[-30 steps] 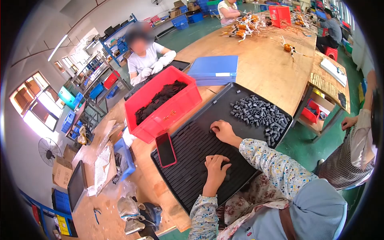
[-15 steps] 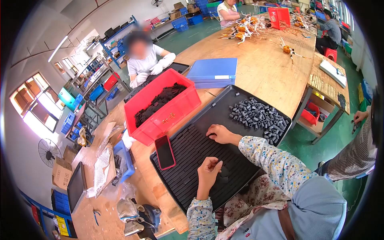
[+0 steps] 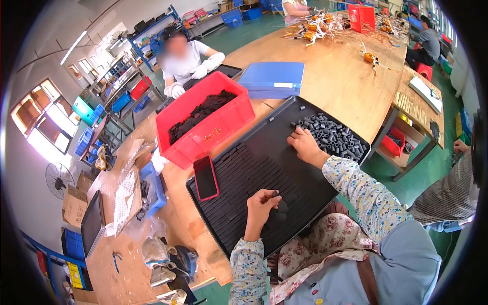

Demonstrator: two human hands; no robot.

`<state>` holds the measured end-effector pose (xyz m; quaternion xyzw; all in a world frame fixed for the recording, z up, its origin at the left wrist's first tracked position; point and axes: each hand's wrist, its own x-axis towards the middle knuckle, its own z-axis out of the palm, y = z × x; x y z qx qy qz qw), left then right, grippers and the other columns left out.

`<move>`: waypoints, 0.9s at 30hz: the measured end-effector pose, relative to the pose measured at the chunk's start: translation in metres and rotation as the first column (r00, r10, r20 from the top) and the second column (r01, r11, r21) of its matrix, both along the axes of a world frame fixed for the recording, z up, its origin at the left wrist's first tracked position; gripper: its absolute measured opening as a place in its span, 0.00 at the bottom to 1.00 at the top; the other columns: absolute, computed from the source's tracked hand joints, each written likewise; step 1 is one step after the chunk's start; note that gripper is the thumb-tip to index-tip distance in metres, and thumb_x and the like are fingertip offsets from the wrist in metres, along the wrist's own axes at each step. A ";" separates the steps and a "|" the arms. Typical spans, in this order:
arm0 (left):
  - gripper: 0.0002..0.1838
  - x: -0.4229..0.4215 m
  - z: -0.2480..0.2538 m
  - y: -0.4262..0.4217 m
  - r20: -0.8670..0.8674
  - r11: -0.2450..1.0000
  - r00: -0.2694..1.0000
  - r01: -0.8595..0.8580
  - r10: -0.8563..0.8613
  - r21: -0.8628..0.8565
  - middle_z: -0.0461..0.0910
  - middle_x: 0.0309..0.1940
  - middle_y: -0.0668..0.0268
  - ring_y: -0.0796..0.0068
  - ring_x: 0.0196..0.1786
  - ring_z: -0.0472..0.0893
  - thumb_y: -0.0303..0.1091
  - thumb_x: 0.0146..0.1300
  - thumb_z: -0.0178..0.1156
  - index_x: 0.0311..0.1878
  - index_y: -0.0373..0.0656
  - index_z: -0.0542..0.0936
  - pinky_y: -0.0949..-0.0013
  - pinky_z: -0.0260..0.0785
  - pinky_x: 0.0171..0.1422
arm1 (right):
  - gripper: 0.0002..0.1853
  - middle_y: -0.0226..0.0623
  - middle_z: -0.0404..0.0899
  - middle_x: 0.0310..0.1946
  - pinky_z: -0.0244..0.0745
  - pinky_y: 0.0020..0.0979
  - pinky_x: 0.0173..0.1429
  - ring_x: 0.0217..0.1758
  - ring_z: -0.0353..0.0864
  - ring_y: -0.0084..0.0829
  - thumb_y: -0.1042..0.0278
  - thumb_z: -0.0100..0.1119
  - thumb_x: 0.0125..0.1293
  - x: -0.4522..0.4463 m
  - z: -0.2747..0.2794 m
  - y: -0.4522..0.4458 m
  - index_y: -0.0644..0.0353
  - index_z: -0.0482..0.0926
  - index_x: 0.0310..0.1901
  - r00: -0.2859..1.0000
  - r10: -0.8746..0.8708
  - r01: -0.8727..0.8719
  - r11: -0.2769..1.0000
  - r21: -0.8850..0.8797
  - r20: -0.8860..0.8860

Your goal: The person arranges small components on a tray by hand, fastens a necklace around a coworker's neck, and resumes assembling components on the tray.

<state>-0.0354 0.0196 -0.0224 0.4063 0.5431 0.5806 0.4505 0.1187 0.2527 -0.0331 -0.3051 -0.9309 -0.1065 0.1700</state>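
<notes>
My left hand point(image 3: 261, 207) is closed in a pinch on a small dark piece point(image 3: 276, 193), over the near part of a black tray point(image 3: 277, 145). Flat black strips point(image 3: 249, 175) lie in close rows across the tray's left and near part. A few loose dark pieces point(image 3: 282, 207) rest beside my left fingers. My right hand point(image 3: 307, 146) is at the left edge of a pile of short black tubes point(image 3: 339, 134). Its fingers are bent together at the nearest tubes; what they hold, if anything, is hidden.
A red-cased phone point(image 3: 205, 178) lies on the tray's left edge. Behind it stands a red bin point(image 3: 239, 112) of black pieces, beside blue folders point(image 3: 272, 80). A gloved co-worker point(image 3: 185, 61) sits across the wooden table point(image 3: 345, 76). Another person's sleeve point(image 3: 447, 190) is at right.
My right hand has moved from the rows of strips, away and to the right, to the tube pile. My left hand stays near its place, now with a dark piece showing upright in its fingertips.
</notes>
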 end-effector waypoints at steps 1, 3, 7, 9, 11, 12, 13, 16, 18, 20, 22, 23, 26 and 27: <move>0.07 -0.001 -0.003 0.000 0.010 1.000 1.000 0.002 -0.002 -0.011 0.83 0.31 0.66 0.81 0.30 0.78 0.20 0.59 0.68 0.41 0.34 0.82 0.77 0.74 0.37 | 0.16 0.30 0.79 0.37 0.68 0.37 0.51 0.50 0.73 0.36 0.72 0.71 0.45 0.001 -0.002 -0.009 0.53 0.80 0.39 0.979 0.043 -0.070 0.989 -0.132 -0.201; 0.06 -0.005 -0.006 0.003 0.020 1.000 1.000 0.003 -0.002 -0.015 0.82 0.29 0.67 0.82 0.29 0.78 0.20 0.59 0.68 0.39 0.34 0.82 0.78 0.73 0.35 | 0.15 0.32 0.80 0.31 0.73 0.38 0.44 0.38 0.78 0.34 0.78 0.70 0.46 0.002 0.003 -0.037 0.56 0.79 0.38 0.782 0.061 -0.356 0.861 -0.364 -0.620; 0.05 -0.005 -0.007 0.002 -0.019 1.000 1.000 0.004 -0.004 -0.003 0.80 0.25 0.69 0.83 0.26 0.76 0.21 0.58 0.69 0.35 0.35 0.81 0.78 0.72 0.33 | 0.04 0.26 0.82 0.36 0.76 0.24 0.48 0.40 0.79 0.19 0.75 0.66 0.64 0.006 0.039 -0.099 0.60 0.80 0.38 0.675 -0.338 -0.720 -0.108 -0.686 -0.655; 0.05 -0.001 -0.005 0.002 -0.026 1.000 1.000 0.012 -0.012 0.000 0.79 0.24 0.69 0.84 0.25 0.75 0.22 0.58 0.70 0.34 0.34 0.81 0.79 0.71 0.33 | 0.03 0.27 0.82 0.36 0.76 0.24 0.48 0.41 0.80 0.19 0.75 0.65 0.64 0.005 0.038 -0.112 0.60 0.81 0.38 0.699 -0.313 -0.701 -0.118 -0.703 -0.644; 0.06 0.001 -0.003 -0.001 -0.067 0.999 0.998 0.007 -0.009 -0.032 0.80 0.26 0.69 0.84 0.26 0.76 0.22 0.58 0.70 0.35 0.34 0.82 0.79 0.72 0.33 | 0.04 0.29 0.83 0.36 0.77 0.26 0.49 0.43 0.81 0.20 0.74 0.67 0.63 0.003 0.033 -0.115 0.62 0.81 0.38 0.728 -0.260 -0.653 0.020 -0.757 -0.635; 0.06 0.000 -0.003 -0.001 -0.069 1.000 0.998 0.009 -0.011 -0.029 0.80 0.26 0.69 0.84 0.26 0.76 0.22 0.58 0.70 0.35 0.34 0.82 0.79 0.72 0.33 | 0.04 0.29 0.83 0.36 0.77 0.26 0.49 0.43 0.81 0.20 0.74 0.67 0.63 0.004 0.034 -0.115 0.62 0.81 0.38 0.725 -0.259 -0.655 0.023 -0.755 -0.638; 0.06 -0.001 -0.003 -0.002 -0.031 1.000 0.999 0.005 -0.005 -0.015 0.81 0.27 0.68 0.83 0.27 0.77 0.23 0.58 0.70 0.37 0.33 0.82 0.78 0.72 0.34 | 0.04 0.30 0.83 0.36 0.77 0.27 0.49 0.43 0.81 0.21 0.75 0.68 0.62 0.006 0.035 -0.113 0.63 0.82 0.36 0.722 -0.208 -0.662 0.069 -0.746 -0.660; 0.08 -0.005 -0.007 -0.002 0.037 1.000 0.999 0.022 -0.023 0.005 0.83 0.31 0.65 0.81 0.31 0.79 0.25 0.60 0.69 0.41 0.32 0.83 0.77 0.73 0.36 | 0.04 0.31 0.84 0.36 0.78 0.28 0.49 0.42 0.82 0.22 0.77 0.69 0.59 0.008 0.039 -0.110 0.64 0.82 0.34 0.702 0.044 -0.692 0.277 -0.667 -0.711; 0.09 -0.005 -0.008 -0.001 0.068 0.999 0.996 0.051 -0.051 0.010 0.85 0.34 0.63 0.79 0.34 0.80 0.26 0.62 0.68 0.43 0.32 0.83 0.76 0.74 0.38 | 0.04 0.32 0.84 0.36 0.78 0.28 0.49 0.42 0.82 0.23 0.78 0.69 0.57 0.007 0.041 -0.107 0.65 0.83 0.34 0.681 0.239 -0.715 0.419 -0.560 -0.692; 0.10 -0.004 -0.006 0.001 0.082 0.998 0.994 0.067 -0.067 0.005 0.85 0.38 0.61 0.80 0.37 0.81 0.27 0.63 0.67 0.45 0.31 0.82 0.76 0.74 0.42 | 0.05 0.34 0.85 0.36 0.79 0.28 0.46 0.41 0.83 0.24 0.80 0.69 0.56 0.004 0.042 -0.104 0.65 0.84 0.35 0.675 0.321 -0.713 0.513 -0.478 -0.664; 0.11 0.002 -0.003 0.003 0.126 0.999 0.992 0.007 -0.012 0.034 0.84 0.41 0.61 0.78 0.40 0.81 0.28 0.62 0.68 0.46 0.33 0.83 0.75 0.74 0.44 | 0.06 0.34 0.85 0.36 0.79 0.28 0.45 0.40 0.83 0.23 0.81 0.68 0.56 -0.004 0.032 -0.094 0.65 0.84 0.36 0.634 0.118 -0.739 0.386 -0.552 -0.765; 0.13 0.004 -0.001 0.005 0.172 0.997 0.984 -0.053 0.042 0.060 0.84 0.43 0.61 0.76 0.42 0.81 0.29 0.61 0.69 0.47 0.35 0.83 0.74 0.74 0.46 | 0.07 0.34 0.85 0.36 0.79 0.28 0.43 0.40 0.83 0.23 0.81 0.68 0.56 -0.011 0.028 -0.087 0.65 0.84 0.37 0.585 -0.102 -0.770 0.244 -0.590 -0.805; 0.17 0.009 0.004 0.007 -0.593 0.970 0.792 0.000 0.148 0.241 0.83 0.46 0.63 0.68 0.49 0.79 0.32 0.55 0.73 0.48 0.41 0.84 0.67 0.72 0.53 | 0.07 0.37 0.86 0.31 0.79 0.30 0.42 0.36 0.85 0.26 0.74 0.71 0.54 -0.047 0.016 -0.047 0.63 0.85 0.35 0.578 -0.480 -0.501 0.428 -0.752 -0.659; 0.21 0.012 0.004 0.007 -0.753 0.963 0.634 0.047 0.176 0.264 0.82 0.46 0.64 0.60 0.54 0.74 0.35 0.48 0.75 0.48 0.46 0.85 0.60 0.67 0.60 | 0.07 0.37 0.86 0.31 0.79 0.30 0.42 0.36 0.85 0.26 0.74 0.71 0.54 -0.060 0.009 -0.041 0.63 0.85 0.35 0.573 -0.478 -0.505 0.432 -0.747 -0.665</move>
